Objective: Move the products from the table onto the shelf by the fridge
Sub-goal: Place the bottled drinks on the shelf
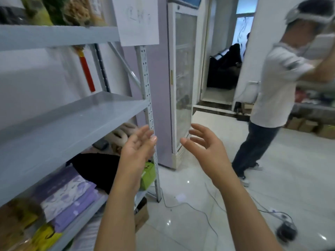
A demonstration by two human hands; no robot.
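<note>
Both left hand (137, 153) and right hand (206, 149) hang empty, fingers spread; writing on paper sign (136, 20) unreadable.

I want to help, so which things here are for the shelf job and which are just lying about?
For the job: grey shelf, fridge beside it, left hand, right hand, both empty.
Just lying about: black gadget on floor, paper sheet, red tassel, another person.

Glossy white tiled floor (299, 178), black cable (174, 206) across it, open doorway (219, 69) behind
</note>
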